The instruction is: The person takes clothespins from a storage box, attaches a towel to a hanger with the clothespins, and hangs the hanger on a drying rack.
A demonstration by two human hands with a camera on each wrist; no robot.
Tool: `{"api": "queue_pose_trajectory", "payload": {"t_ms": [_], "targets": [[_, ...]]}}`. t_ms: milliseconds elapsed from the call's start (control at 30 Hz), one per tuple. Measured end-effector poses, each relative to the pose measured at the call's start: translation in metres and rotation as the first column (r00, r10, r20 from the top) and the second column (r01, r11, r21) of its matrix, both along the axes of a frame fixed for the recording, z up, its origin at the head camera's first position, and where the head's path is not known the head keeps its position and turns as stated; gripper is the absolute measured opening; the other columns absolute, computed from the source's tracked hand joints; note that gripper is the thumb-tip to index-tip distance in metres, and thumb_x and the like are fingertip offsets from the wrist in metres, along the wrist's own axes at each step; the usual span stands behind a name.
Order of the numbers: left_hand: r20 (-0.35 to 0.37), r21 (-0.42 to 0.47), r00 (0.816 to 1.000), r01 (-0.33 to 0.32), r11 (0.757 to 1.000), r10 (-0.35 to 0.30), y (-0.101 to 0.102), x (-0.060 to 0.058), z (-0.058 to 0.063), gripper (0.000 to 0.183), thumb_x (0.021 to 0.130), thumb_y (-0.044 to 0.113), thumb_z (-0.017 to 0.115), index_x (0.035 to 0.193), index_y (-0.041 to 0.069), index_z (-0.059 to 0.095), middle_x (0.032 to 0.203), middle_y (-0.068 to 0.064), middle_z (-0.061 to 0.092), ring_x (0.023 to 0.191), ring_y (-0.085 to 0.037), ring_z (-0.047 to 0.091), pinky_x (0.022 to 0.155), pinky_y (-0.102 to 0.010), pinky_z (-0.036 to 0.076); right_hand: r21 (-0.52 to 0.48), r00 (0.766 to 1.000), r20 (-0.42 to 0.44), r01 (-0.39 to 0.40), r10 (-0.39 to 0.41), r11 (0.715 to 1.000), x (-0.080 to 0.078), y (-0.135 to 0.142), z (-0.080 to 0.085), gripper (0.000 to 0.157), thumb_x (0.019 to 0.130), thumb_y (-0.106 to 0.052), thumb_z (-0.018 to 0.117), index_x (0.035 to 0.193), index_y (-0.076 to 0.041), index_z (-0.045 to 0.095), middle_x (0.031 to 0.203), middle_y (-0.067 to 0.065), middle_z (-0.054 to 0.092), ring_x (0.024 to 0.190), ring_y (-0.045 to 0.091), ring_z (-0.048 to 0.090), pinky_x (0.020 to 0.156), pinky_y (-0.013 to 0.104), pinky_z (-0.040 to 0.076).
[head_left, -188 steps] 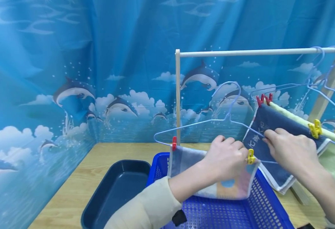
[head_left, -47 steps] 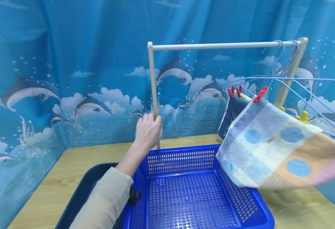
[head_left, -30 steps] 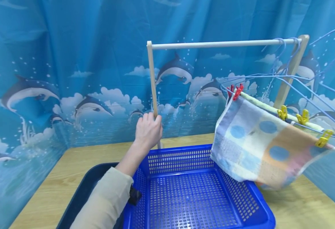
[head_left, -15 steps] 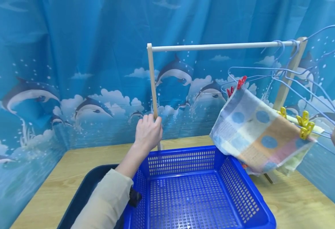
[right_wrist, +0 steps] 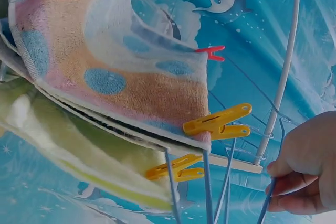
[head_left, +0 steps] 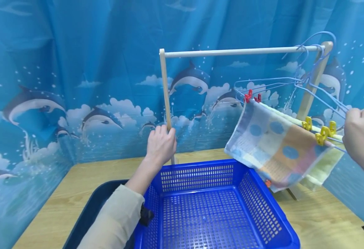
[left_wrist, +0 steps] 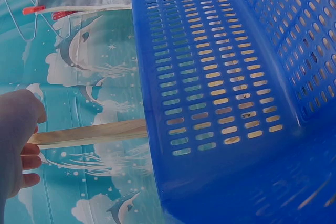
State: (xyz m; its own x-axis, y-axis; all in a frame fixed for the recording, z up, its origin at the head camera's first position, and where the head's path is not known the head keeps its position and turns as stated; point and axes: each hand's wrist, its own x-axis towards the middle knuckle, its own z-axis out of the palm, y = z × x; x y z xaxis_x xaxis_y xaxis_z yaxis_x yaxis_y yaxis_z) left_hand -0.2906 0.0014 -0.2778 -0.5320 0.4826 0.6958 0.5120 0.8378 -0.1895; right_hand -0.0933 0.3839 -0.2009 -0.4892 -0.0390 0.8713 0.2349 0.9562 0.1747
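Observation:
My left hand (head_left: 161,143) grips the left wooden post (head_left: 165,90) of a small drying rack; in the left wrist view its fingers curl round that post. At the right edge, my right hand (head_left: 363,138) holds the sloping arm of a light-blue wire hanger (head_left: 326,93), fingers pinching the wire in the right wrist view. A checked towel with blue dots (head_left: 281,138) hangs tilted from it by a red clothespin (head_left: 248,96) and a yellow clothespin (head_left: 322,135). The hanger's hook overlaps the right end of the white rail (head_left: 241,52).
Other hangers hang at the rail's right end; a pale green towel (head_left: 322,171) shows behind the checked one. A blue perforated basket (head_left: 197,166) stands below the rack. Left of it lies a dark tray (head_left: 90,211), partly behind the left sleeve. A dolphin-print curtain (head_left: 122,69) backs the table.
The checked towel's hanger has gone from over the basket to the rack's right end, its hook now at the rail. My left hand has left the towel for the post; my right hand came back into view.

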Motion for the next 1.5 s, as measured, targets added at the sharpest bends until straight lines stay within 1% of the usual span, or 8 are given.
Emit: {"api": "queue_pose_trajectory", "payload": {"t_ms": [133, 233, 367, 467, 500, 833, 1267, 1500], "targets": [[-0.007, -0.001, 1.000, -0.003, 1.000, 0.003, -0.001, 0.000, 0.000, 0.018, 0.090, 0.021, 0.056, 0.098, 0.006, 0.063, 0.088, -0.013, 0.059, 0.076, -0.024, 0.053, 0.062, -0.034, 0.046, 0.040, 0.999, 0.024, 0.040, -0.041, 0.998, -0.007, -0.002, 0.012, 0.016, 0.077, 0.015, 0.037, 0.062, 0.012, 0.032, 0.060, 0.033, 0.037, 0.043, 0.048, 0.041, 0.038, 0.046, 0.026], [-0.014, 0.005, 1.000, 0.003, 1.000, -0.003, -0.002, 0.000, -0.001, 0.018, 0.090, 0.020, 0.057, 0.097, 0.005, 0.063, 0.087, -0.013, 0.059, 0.076, -0.024, 0.053, 0.062, -0.034, 0.046, 0.023, 0.987, 0.135, 0.080, -0.083, 0.996, -0.010, -0.004, 0.021, 0.017, 0.078, 0.014, 0.036, 0.062, 0.010, 0.032, 0.059, 0.029, 0.036, 0.038, 0.040, 0.037, 0.036, 0.043, 0.026], [-0.016, 0.000, 1.000, 0.003, 1.000, -0.003, -0.002, 0.000, -0.001, 0.018, 0.090, 0.020, 0.056, 0.098, 0.005, 0.063, 0.087, -0.013, 0.059, 0.076, -0.024, 0.053, 0.062, -0.034, 0.046, -0.005, 0.910, 0.365, 0.212, -0.196, 0.977, -0.015, -0.008, 0.029, 0.012, 0.085, 0.009, 0.034, 0.073, 0.012, 0.038, 0.064, 0.026, 0.038, 0.045, 0.032, 0.040, 0.038, 0.040, 0.032], [-0.018, -0.007, 1.000, 0.000, 1.000, 0.000, -0.001, 0.000, -0.001, 0.019, 0.090, 0.021, 0.056, 0.099, 0.005, 0.063, 0.087, -0.013, 0.059, 0.076, -0.024, 0.053, 0.062, -0.034, 0.046, -0.015, 0.847, 0.471, 0.287, -0.247, 0.958, -0.020, -0.011, 0.033, 0.015, 0.089, 0.005, 0.032, 0.089, 0.018, 0.040, 0.071, 0.029, 0.040, 0.051, 0.034, 0.045, 0.041, 0.042, 0.036], [-0.020, -0.009, 1.000, -0.001, 1.000, 0.001, -0.001, 0.000, -0.001, 0.019, 0.090, 0.021, 0.056, 0.099, 0.005, 0.063, 0.087, -0.013, 0.059, 0.076, -0.024, 0.053, 0.062, -0.034, 0.046, -0.017, 0.842, 0.478, 0.292, -0.248, 0.956, -0.021, -0.012, 0.034, 0.017, 0.090, 0.005, 0.031, 0.093, 0.019, 0.040, 0.073, 0.031, 0.041, 0.051, 0.034, 0.046, 0.041, 0.043, 0.036], [-0.026, -0.010, 1.000, 0.003, 1.000, -0.003, -0.001, 0.000, 0.000, 0.019, 0.091, 0.020, 0.055, 0.098, 0.005, 0.063, 0.087, -0.013, 0.059, 0.076, -0.024, 0.053, 0.061, -0.034, 0.046, -0.048, 0.871, 0.446, 0.254, -0.207, 0.966, -0.033, -0.022, 0.032, 0.021, 0.091, 0.004, 0.027, 0.074, 0.008, 0.039, 0.065, 0.022, 0.038, 0.047, 0.030, 0.041, 0.038, 0.044, 0.033], [-0.036, -0.014, 0.999, -0.015, 1.000, 0.015, 0.000, 0.001, -0.002, 0.018, 0.090, 0.020, 0.058, 0.098, 0.006, 0.064, 0.087, -0.013, 0.059, 0.077, -0.025, 0.053, 0.061, -0.035, 0.046, -0.024, 0.872, 0.460, 0.201, -0.168, 0.979, -0.038, -0.025, 0.020, 0.015, 0.088, 0.005, 0.033, 0.075, 0.007, 0.040, 0.065, 0.021, 0.037, 0.045, 0.032, 0.043, 0.038, 0.044, 0.034], [-0.024, -0.027, 0.999, -0.031, 0.999, 0.030, 0.000, 0.002, -0.001, 0.019, 0.091, 0.022, 0.055, 0.100, 0.007, 0.063, 0.088, -0.012, 0.058, 0.077, -0.024, 0.053, 0.062, -0.034, 0.046, -0.024, 0.858, 0.486, 0.204, -0.167, 0.979, -0.041, -0.024, 0.018, 0.011, 0.087, 0.005, 0.037, 0.079, 0.008, 0.044, 0.063, 0.021, 0.039, 0.047, 0.033, 0.043, 0.041, 0.044, 0.034]]}}
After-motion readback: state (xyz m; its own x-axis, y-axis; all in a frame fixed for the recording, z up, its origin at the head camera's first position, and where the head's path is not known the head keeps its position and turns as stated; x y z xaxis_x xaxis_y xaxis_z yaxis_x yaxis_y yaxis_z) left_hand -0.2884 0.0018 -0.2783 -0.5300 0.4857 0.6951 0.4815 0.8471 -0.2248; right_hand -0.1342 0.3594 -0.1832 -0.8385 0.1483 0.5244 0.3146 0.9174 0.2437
